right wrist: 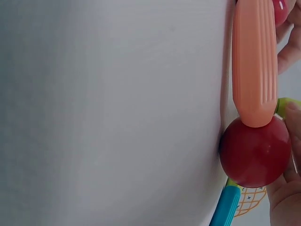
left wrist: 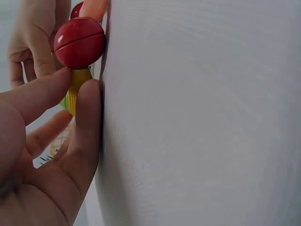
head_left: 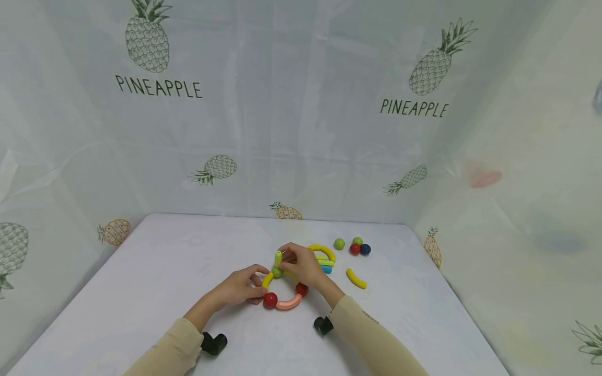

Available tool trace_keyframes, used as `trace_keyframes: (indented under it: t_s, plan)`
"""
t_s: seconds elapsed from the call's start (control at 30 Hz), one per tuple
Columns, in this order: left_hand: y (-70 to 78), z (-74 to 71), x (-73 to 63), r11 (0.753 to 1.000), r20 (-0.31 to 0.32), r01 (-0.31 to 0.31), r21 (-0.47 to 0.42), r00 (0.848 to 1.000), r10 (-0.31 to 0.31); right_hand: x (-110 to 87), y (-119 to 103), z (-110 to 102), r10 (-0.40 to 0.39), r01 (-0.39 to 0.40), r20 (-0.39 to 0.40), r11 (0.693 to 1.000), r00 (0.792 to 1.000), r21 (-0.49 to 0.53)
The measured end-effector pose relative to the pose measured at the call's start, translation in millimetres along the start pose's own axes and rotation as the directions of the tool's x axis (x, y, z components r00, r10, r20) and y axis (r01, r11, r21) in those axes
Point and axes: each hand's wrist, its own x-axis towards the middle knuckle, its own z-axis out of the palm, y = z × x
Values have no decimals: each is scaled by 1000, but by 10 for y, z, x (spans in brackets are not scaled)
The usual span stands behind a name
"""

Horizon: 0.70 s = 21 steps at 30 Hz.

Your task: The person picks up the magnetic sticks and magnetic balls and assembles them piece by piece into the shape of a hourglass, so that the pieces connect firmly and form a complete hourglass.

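A ring of toy building pieces lies on the table. It joins a green ball [head_left: 277,272], yellow curved rods, two red balls [head_left: 270,300] and a salmon curved rod [head_left: 289,303]. My left hand [head_left: 239,286] pinches the left yellow curved rod [left wrist: 81,84] between thumb and finger, just beside a red ball [left wrist: 80,42]. At the ring's far side, a lime rod [head_left: 278,258] stands upright on the green ball. My right hand [head_left: 303,266] pinches that lime rod; its fingers partly cover the right yellow rod. The salmon rod [right wrist: 255,61] meets the other red ball [right wrist: 256,151].
Behind the right hand lie a yellow curved rod [head_left: 324,249], lime rods and a blue rod [head_left: 326,269]. Farther right are a single yellow curved rod [head_left: 356,278], green balls [head_left: 339,243], a red ball [head_left: 355,249] and a dark blue ball [head_left: 365,249]. Black wrist devices [head_left: 213,344] show at both sleeves.
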Motion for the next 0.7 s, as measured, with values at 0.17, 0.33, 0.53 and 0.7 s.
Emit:
trace_keyframes:
  t_s: [0.17, 0.33, 0.53, 0.7]
  plan:
    - [-5, 2, 46, 994, -62, -11, 113, 998, 19, -11, -14, -4, 6, -6, -1, 1000, 1000, -17]
    - [14, 3, 113, 992, -138, -44, 115, 989, 60, -18, -12, -10, 2, -2, -2, 1000, 1000, -14]
    - [70, 17, 236, 995, -236, -45, 94, 970, 66, -39, -26, -25, 12, -12, 1, 1000, 1000, 7]
    - [134, 40, 323, 992, -281, -70, 104, 955, 97, -56, -32, -46, 23, -23, 2, 1000, 1000, 10]
